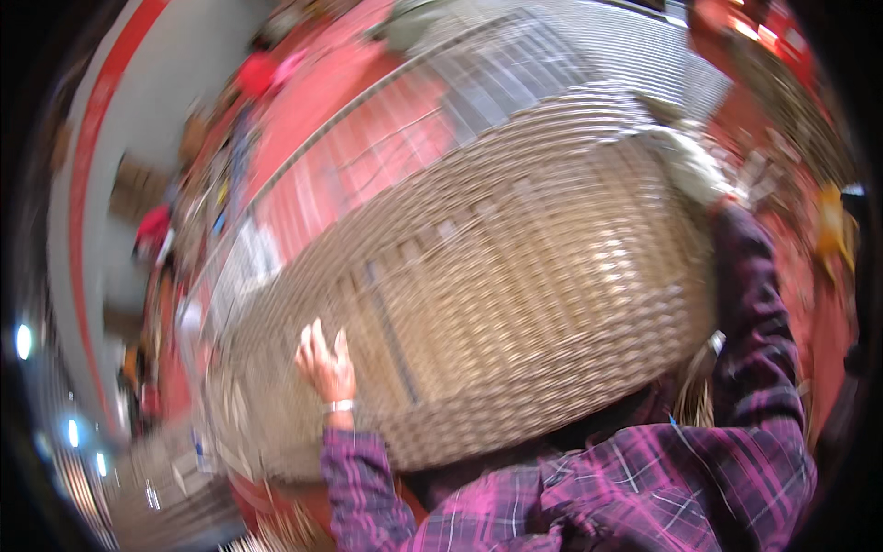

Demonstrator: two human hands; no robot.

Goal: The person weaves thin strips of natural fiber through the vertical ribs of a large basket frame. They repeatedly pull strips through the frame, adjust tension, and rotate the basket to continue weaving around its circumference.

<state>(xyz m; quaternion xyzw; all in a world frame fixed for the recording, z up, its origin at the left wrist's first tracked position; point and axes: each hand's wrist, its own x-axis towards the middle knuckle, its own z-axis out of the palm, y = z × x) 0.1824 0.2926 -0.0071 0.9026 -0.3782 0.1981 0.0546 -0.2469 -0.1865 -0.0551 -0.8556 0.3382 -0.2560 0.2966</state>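
A large brown woven wicker piece (pixel 524 276) stretches in front of me, with a bare metal frame (pixel 368 175) of thin bars along its far side. My left hand (pixel 328 370) is over the left part of the weave with its fingers spread, holding nothing. Whether it touches the surface I cannot tell. My right arm reaches out to the far right corner of the piece. There my right hand (pixel 694 167), in what looks like a pale glove, is at the woven edge. Motion blur hides its fingers and anything in them.
Bundles of brown strands (pixel 800 92) lie at the far right on the red floor (pixel 322 83). A yellow object (pixel 832 230) stands near the right rim. Boxes (pixel 138 189) and blurred red items are along the pale wall (pixel 175 64) at the left.
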